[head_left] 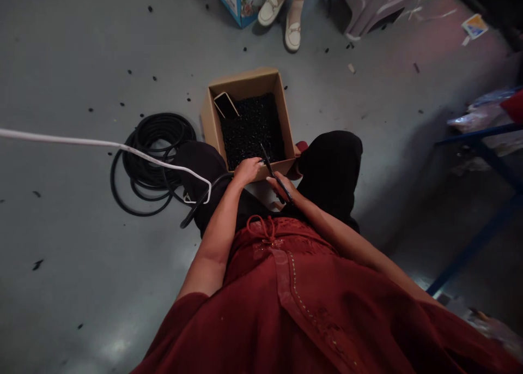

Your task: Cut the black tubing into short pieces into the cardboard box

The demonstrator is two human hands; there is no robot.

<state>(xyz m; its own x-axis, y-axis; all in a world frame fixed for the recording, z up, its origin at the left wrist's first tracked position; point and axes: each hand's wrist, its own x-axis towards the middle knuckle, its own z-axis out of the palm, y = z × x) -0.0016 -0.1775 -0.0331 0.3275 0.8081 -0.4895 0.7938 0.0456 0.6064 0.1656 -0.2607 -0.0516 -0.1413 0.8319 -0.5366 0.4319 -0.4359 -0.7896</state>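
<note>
My left hand (248,170) is closed on the end of a black hose (204,198), which runs back over my left thigh. In my right hand (285,187) is a pair of dark scissors (270,168), blades pointing up and away beside the fingertips of my left hand. Both hands are at the near rim of a cardboard box (211,115). Small black pieces (253,126) fill much of that box. A phone-like dark panel with a pale edge (226,106) leans in its far left corner.
A coil of black hose (159,137) lies on the floor left of the box. A white cable (93,142) crosses to my left knee. Beyond are another person's shoes (293,30), a blue carton (235,3) and a plastic stool (363,8). A blue metal frame (486,153) stands right.
</note>
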